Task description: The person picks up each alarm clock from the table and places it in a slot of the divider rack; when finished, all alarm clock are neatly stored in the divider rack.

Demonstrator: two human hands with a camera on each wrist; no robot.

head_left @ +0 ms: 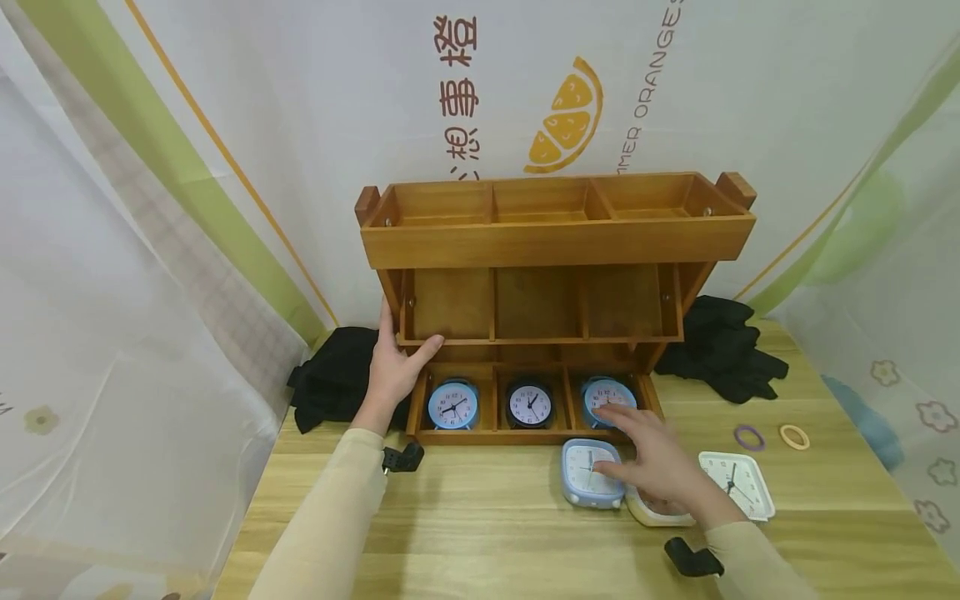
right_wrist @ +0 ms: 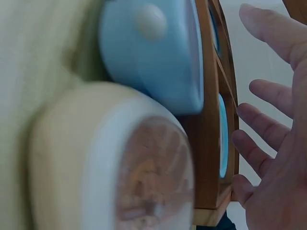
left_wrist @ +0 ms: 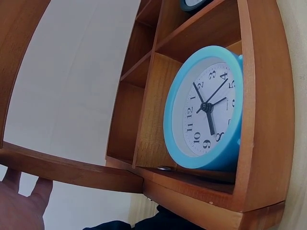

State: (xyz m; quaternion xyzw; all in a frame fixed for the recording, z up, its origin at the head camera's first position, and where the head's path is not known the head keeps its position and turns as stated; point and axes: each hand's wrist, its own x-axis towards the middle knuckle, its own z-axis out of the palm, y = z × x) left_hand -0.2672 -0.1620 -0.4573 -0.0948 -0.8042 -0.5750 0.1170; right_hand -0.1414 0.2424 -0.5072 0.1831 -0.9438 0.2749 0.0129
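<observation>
A wooden three-tier shelf [head_left: 555,242] stands at the back of the table. Its bottom tier holds a blue round clock [head_left: 453,406], a black round clock [head_left: 529,405] and another blue round clock [head_left: 603,393]. My left hand [head_left: 393,367] rests against the shelf's left side, thumb on the middle ledge. In the left wrist view, the left blue clock [left_wrist: 206,108] fills its compartment and my left hand [left_wrist: 19,206] lies under a board. With fingers spread, my right hand [head_left: 648,458] hovers over a blue square clock [head_left: 591,473] and a cream clock [head_left: 656,510]. It holds nothing.
A white square clock [head_left: 738,483] lies right of my right hand. Black cloths [head_left: 337,379] [head_left: 720,346] lie on both sides of the shelf. A purple ring [head_left: 748,437] and a beige ring [head_left: 794,436] sit at the right. The shelf's two upper tiers hold nothing.
</observation>
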